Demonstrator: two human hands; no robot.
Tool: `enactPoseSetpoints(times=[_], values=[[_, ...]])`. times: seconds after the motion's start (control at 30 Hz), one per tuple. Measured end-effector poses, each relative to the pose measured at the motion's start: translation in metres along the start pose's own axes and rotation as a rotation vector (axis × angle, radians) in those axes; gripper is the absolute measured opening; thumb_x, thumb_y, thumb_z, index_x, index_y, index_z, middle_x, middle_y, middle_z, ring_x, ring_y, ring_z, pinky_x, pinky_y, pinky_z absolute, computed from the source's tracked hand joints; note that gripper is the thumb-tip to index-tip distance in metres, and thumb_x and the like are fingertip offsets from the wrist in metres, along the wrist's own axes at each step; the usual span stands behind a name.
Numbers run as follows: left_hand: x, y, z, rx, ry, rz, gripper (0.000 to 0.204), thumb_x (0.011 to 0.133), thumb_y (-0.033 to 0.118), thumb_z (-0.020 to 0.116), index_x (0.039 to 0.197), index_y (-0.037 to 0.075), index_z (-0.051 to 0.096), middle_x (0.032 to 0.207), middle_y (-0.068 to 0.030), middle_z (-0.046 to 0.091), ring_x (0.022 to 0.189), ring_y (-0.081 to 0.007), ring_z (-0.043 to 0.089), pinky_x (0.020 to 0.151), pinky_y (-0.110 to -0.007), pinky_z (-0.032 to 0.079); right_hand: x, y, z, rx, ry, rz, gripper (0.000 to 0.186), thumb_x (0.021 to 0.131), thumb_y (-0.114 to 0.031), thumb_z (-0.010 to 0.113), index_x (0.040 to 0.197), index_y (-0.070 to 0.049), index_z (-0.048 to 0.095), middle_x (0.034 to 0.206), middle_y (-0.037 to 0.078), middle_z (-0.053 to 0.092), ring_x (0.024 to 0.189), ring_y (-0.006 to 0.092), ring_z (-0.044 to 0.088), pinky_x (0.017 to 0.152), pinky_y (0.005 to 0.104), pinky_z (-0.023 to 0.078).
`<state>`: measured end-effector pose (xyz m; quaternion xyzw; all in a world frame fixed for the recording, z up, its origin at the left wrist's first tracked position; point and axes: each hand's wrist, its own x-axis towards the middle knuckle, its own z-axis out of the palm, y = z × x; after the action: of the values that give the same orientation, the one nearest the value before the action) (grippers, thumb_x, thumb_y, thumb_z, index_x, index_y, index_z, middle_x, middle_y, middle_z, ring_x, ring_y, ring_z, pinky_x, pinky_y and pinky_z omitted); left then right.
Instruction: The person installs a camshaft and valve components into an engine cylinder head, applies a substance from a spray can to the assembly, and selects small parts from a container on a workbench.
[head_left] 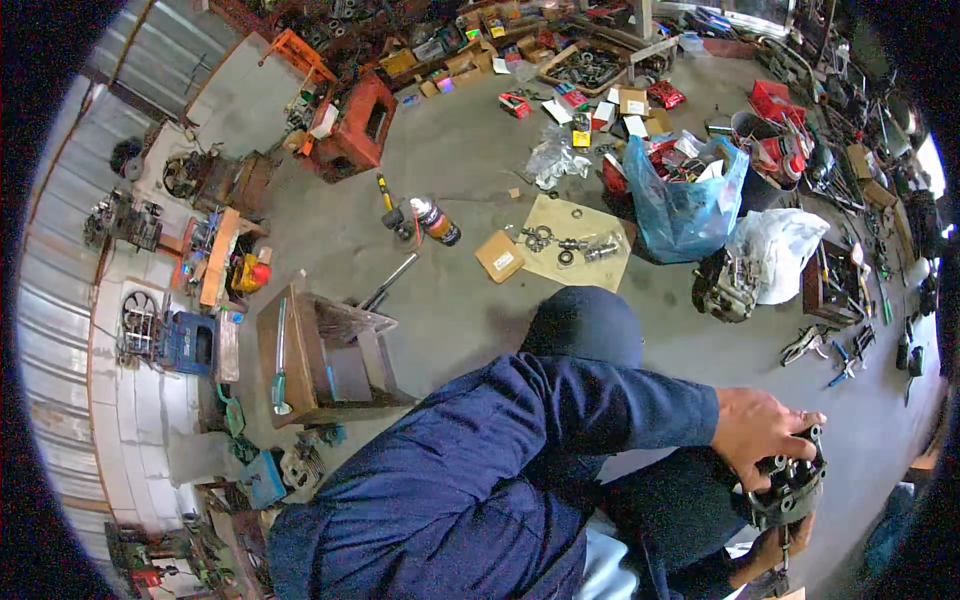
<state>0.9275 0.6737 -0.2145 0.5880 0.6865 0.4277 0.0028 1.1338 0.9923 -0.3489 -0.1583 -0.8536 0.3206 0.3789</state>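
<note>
At the lower right, my left hand reaches across with its fingers gripping the top of a dark metal engine part with several round bosses. My right hand is beneath that part, partly hidden by it, closed beside a thin metal shaft that runs downward; exactly what it grips is unclear. My dark sleeve and bent legs fill the lower middle.
Ahead lie a paper sheet with bearings, a cardboard box, a spray can and a blue bag of packaging. A wooden box is left, pliers right, a red stand farther back.
</note>
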Motion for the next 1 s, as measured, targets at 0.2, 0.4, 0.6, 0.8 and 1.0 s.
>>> enactPoseSetpoints(times=[0.2,0.4,0.6,0.8,1.0], values=[[0.008,0.002,0.003,-0.023,0.032,0.092,0.109,0.074,0.065,0.076,0.153,0.002,0.035,0.145,-0.0323,0.048,0.129,-0.0442,0.056,0.105,-0.047,0.052,-0.013,0.003,0.039,0.034,-0.008,0.258,0.048,0.096,-0.031,0.065,0.134,-0.003,0.058,0.119,0.013,0.064,0.097,0.0243,0.061,0.081,0.0425,0.051],[-0.044,0.011,-0.074,0.008,0.203,-0.108,0.114,0.063,0.065,0.085,0.149,0.005,0.042,0.134,-0.0232,0.060,0.110,-0.0404,0.066,0.086,-0.048,0.058,-0.023,0.013,0.062,0.106,-0.040,0.461,0.041,0.098,-0.029,0.064,0.131,-0.005,0.059,0.114,0.009,0.065,0.089,0.0208,0.059,0.074,0.0379,0.049],[-0.308,-0.076,-0.197,0.311,1.957,-0.683,0.025,0.095,0.007,0.065,0.118,0.001,0.058,0.100,-0.0087,0.068,0.086,-0.0124,0.066,0.074,-0.026,0.053,-0.042,0.021,0.066,0.175,-0.008,0.634,0.034,0.100,-0.028,0.063,0.128,-0.008,0.060,0.109,0.005,0.065,0.080,0.0172,0.058,0.067,0.0333,0.047],[-0.595,-0.183,-0.129,0.634,1.819,-1.499,0.057,0.082,0.015,0.078,0.129,-0.004,0.052,0.123,-0.0200,0.062,0.104,-0.0320,0.064,0.097,-0.042,0.050,-0.048,0.024,0.022,0.316,0.178,0.786,0.027,0.102,-0.026,0.061,0.125,-0.011,0.061,0.104,0.002,0.066,0.072,0.0137,0.056,0.059,0.0287,0.045],[-0.685,-0.234,-0.167,0.910,1.249,-1.440,0.088,0.076,0.016,0.088,0.148,-0.002,0.041,0.139,-0.0230,0.057,0.121,-0.0346,0.061,0.106,-0.047,0.049,-0.046,-0.025,-0.092,0.643,0.617,0.853,0.020,0.105,-0.024,0.060,0.122,-0.014,0.063,0.099,-0.002,0.066,0.064,0.0101,0.054,0.052,0.0241,0.043]])
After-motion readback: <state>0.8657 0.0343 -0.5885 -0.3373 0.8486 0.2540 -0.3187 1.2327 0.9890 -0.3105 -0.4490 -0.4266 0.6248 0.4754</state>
